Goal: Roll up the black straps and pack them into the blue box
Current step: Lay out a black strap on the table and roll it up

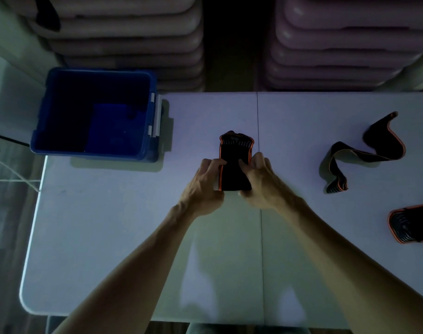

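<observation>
Both hands (232,182) around black strap (235,162)

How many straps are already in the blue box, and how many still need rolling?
The blue box is too dark to show any. Both hands, left hand and right hand, hold one strap, partly rolled. A loose strap and another strap wait on the table.

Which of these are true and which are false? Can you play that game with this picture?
1. Both hands, left and right, hold the black strap. True.
2. The blue box sits on the right side. False: it sits at the table's left edge.
3. A loose strap lies unrolled on the right. True.
4. The straps have green edges. False: the edges are orange.
</observation>
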{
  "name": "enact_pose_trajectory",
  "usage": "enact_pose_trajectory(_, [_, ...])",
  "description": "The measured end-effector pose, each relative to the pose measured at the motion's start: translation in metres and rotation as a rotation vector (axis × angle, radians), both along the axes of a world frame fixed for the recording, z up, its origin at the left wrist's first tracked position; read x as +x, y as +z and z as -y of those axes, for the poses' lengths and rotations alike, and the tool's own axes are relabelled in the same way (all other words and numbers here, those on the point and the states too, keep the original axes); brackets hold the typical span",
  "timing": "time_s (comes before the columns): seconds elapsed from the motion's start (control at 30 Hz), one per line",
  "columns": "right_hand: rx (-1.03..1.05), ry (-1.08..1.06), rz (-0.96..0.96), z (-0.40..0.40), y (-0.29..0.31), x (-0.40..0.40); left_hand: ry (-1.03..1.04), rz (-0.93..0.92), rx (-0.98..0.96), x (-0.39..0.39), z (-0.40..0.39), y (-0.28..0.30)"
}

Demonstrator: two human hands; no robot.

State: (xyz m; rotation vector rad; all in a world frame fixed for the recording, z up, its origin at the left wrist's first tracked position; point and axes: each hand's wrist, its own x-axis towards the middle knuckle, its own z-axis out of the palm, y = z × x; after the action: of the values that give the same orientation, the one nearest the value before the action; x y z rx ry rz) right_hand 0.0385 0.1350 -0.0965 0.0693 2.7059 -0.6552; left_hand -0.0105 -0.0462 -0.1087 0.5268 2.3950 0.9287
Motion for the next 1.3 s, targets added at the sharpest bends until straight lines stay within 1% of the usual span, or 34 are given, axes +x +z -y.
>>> enact_pose_trajectory(0.07, [-0.094, -0.057, 0.013, -0.003, 0.001, -0.007, 0.015, -0.016, 0.001, -0.001, -0.001, -0.001])
enact_pose_trajectory(0.2, [-0.352, -0.3, 0.041, -0.019, 0.002, -0.014, 0.145, 0.023, 0.021, -0.009, -0.011, 0.0])
enact_pose_trajectory(0.27, [-0.437, -0.415, 0.055, -0.024, 0.002, -0.016, 0.222, 0.06, 0.014, -0.016, -0.017, 0.003])
enact_pose_trajectory(0.37, [-0.461, -0.547, 0.009, -0.027, -0.005, -0.024, 0.363, 0.157, -0.006, -0.025, -0.027, 0.004])
enact_pose_trajectory(0.43, [-0.43, -0.539, -0.002, -0.028, -0.009, -0.032, 0.424, 0.18, -0.058, -0.027, -0.035, 0.003])
enact_pose_trajectory(0.5, [-0.419, -0.483, 0.039, -0.029, -0.015, -0.042, 0.452, 0.183, -0.112, -0.028, -0.042, 0.002])
enact_pose_trajectory(0.57, [-0.449, -0.488, 0.093, -0.028, -0.016, -0.049, 0.463, 0.199, -0.128, -0.03, -0.048, 0.002])
enact_pose_trajectory(0.73, [-0.624, -0.583, 0.062, -0.024, 0.0, -0.047, 0.55, 0.354, 0.03, -0.03, -0.048, 0.003])
enact_pose_trajectory(0.83, [-0.736, -0.626, 0.098, -0.019, 0.01, -0.034, 0.639, 0.454, 0.179, -0.018, -0.044, 0.013])
enact_pose_trajectory(0.9, [-0.765, -0.614, 0.109, -0.015, 0.013, -0.025, 0.709, 0.49, 0.276, -0.006, -0.038, 0.021])
enact_pose_trajectory(1.0, [-0.792, -0.554, 0.145, -0.001, 0.013, -0.011, 0.79, 0.478, 0.364, 0.014, -0.018, 0.029])
enact_pose_trajectory(1.1, [-0.784, -0.449, 0.203, 0.025, 0.012, -0.003, 0.879, 0.498, 0.384, 0.034, 0.01, 0.034])
enact_pose_trajectory(1.3, [-0.638, -0.209, 0.262, 0.103, 0.012, 0.008, 1.036, 0.498, 0.347, 0.064, 0.087, 0.033])
